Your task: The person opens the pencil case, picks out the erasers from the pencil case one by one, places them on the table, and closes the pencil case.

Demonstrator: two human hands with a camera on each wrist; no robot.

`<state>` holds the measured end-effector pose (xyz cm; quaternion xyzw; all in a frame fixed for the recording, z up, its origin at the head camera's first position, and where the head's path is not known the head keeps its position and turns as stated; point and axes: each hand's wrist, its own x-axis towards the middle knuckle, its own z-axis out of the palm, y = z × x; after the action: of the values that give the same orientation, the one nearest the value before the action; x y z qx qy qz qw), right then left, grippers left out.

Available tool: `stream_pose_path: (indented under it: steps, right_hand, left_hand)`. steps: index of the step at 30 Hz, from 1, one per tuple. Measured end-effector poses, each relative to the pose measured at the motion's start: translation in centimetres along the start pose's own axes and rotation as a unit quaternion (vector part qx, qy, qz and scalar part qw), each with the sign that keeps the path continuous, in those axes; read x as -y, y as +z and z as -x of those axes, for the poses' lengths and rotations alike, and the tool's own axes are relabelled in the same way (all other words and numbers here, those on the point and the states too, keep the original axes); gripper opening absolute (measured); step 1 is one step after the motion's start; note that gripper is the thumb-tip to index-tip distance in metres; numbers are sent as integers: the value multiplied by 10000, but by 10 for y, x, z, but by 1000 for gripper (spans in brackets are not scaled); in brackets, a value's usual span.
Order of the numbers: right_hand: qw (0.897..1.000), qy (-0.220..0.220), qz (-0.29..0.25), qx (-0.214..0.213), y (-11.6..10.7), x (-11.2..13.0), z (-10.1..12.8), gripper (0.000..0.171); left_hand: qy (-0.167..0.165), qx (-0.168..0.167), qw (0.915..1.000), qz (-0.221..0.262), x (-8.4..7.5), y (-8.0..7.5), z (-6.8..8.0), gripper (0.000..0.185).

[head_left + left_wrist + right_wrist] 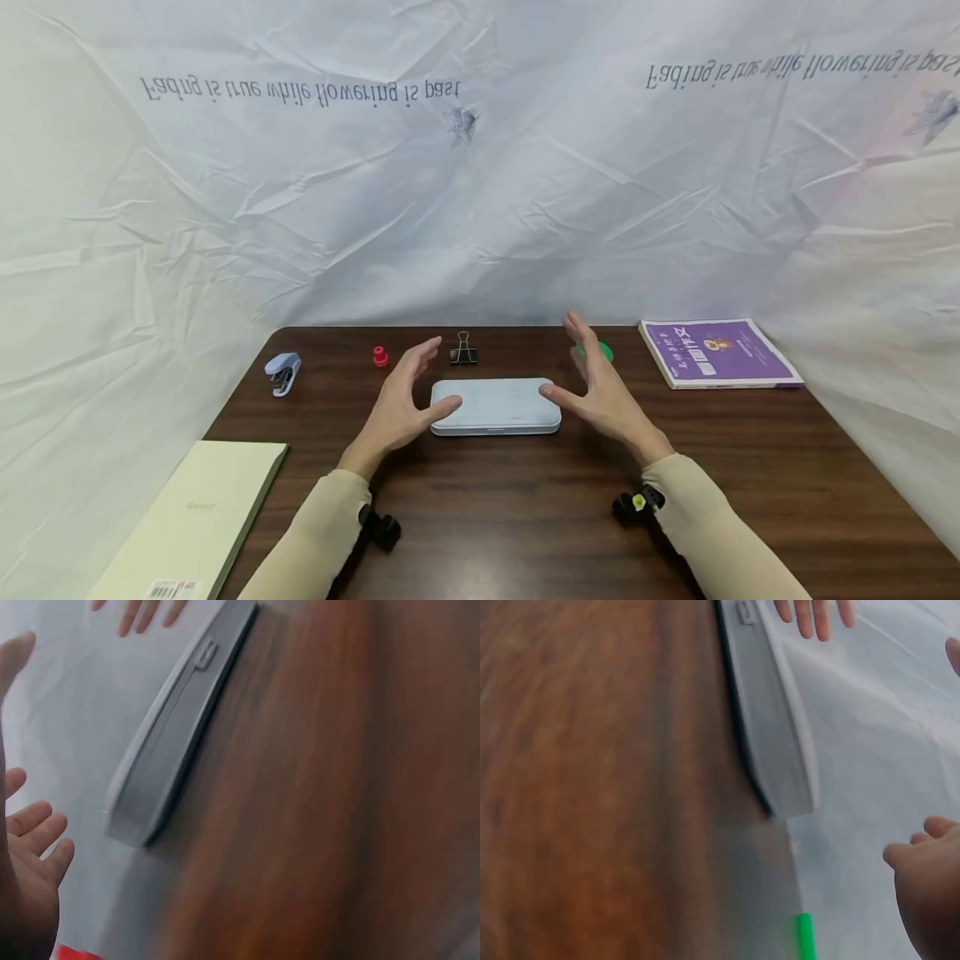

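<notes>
While both hands (397,408) (600,392) hover spread, seemingly untouching, crinkled white sheeting (480,183) backs the dark table (525,517).

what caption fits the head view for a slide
Two open hands, left and right, flank a closed grey pencil case on a dark wooden table.

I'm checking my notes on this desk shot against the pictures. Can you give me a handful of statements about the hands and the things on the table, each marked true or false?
1. Both hands are open, one at each end of the grey case. True.
2. The left hand grips the stapler. False: the stapler lies apart, near the table's far left corner.
3. The case is closed and lies flat on the table. True.
4. The purple book lies under the right hand. False: it lies off to the right, untouched.
5. A black binder clip stands beyond the case. True.
</notes>
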<state>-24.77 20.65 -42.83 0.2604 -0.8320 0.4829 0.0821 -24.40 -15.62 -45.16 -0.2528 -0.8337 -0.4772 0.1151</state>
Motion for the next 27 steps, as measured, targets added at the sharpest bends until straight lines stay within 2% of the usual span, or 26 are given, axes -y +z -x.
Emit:
stream_pose_path:
  steps: [4, 10, 16, 19, 23, 27]
  right_hand:
    - [9974, -52, -663, 282, 5, -8, 2, 114]
    - [9953, 29, -750, 604, 9, -24, 6, 114]
    - [9953, 176, -270, 913, 10, -38, 9, 107]
    - [9934, 218, 347, 1069, 11, -41, 10, 103]
    - [9878, 93, 975, 1208, 13, -40, 10, 99]
    - [9881, 25, 947, 1214, 13, -41, 9, 95]
  left_hand:
    - [-174, 35, 9997, 190, 13, 3, 6, 93]
    - [-281, 315, 9976, 542, 27, 5, 10, 101]
    - [-332, 621, 9975, -2, 32, 5, 8, 106]
    - [-331, 762, 9957, -409, 34, 4, 8, 105]
    - [-221, 848, 9941, -636, 34, 3, 8, 100]
    - [-216, 824, 9944, -621, 34, 3, 8, 96]
